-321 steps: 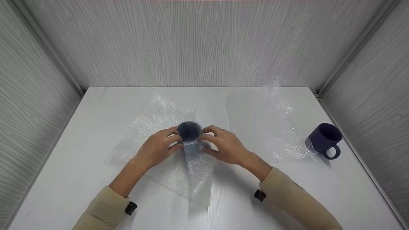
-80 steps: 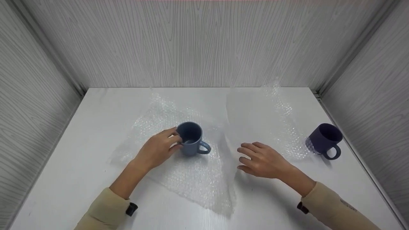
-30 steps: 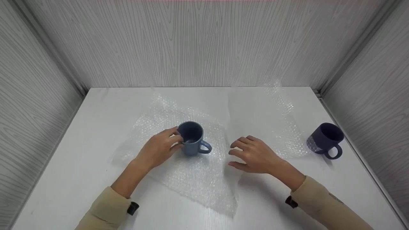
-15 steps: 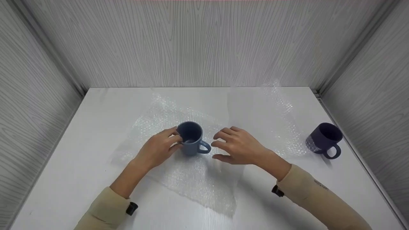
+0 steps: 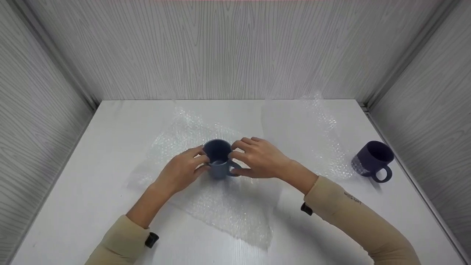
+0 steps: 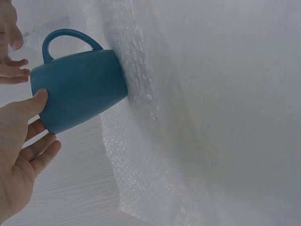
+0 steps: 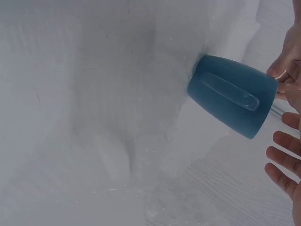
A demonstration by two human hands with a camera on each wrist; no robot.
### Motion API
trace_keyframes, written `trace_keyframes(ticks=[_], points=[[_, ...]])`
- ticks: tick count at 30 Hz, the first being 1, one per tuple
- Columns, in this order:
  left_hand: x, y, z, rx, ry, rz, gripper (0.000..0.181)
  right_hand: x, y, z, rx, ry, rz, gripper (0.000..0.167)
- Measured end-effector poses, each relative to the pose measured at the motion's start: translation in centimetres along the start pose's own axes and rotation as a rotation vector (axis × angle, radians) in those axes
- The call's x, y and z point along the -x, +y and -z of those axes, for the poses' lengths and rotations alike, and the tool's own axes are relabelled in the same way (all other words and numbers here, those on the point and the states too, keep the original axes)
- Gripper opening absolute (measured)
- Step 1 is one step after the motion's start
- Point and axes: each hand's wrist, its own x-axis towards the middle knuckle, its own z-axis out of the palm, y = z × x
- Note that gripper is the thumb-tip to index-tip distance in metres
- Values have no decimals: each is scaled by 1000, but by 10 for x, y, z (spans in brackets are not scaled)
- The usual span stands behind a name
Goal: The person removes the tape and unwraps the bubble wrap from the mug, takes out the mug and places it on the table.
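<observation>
A blue mug (image 5: 219,171) stands upright on a sheet of bubble wrap (image 5: 235,217) in the head view, its handle to the right. My left hand (image 5: 184,169) pinches the left side of the rim, thumb outside the wall, as the left wrist view shows on the mug (image 6: 82,89). Beside the handle and the right rim hovers my right hand (image 5: 261,158). In the right wrist view its fingers (image 7: 282,160) are spread and apart from the mug (image 7: 235,96). Part of the handle is hidden behind the right thumb in the head view.
A dark purple mug (image 5: 373,160) stands at the table's right edge, its lower side partly covered by bubble wrap. That second bubble wrap sheet (image 5: 327,147) lies right of centre. Grey wood-grain panels (image 5: 228,51) close in the back and sides.
The wrap flap that covered the mug's front earlier now lies flat on the table. My right hand drew off rightward, then came back left to the mug. My left hand has stayed.
</observation>
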Motion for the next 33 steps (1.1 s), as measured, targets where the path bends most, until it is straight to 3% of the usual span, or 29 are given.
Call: trace_keyframes(ticks=[8, 16, 33], points=[[-1, 0, 2, -4, -3, 0, 17, -19, 4, -5, -45, -100, -54, 59], [1, -1, 1, 11, 26, -21, 20, -32, 5, -18, -44, -86, -41, 65], [2, 0, 0, 18, 24, -12, 18, -48, 7, -33, -141, -297, -172, 91]])
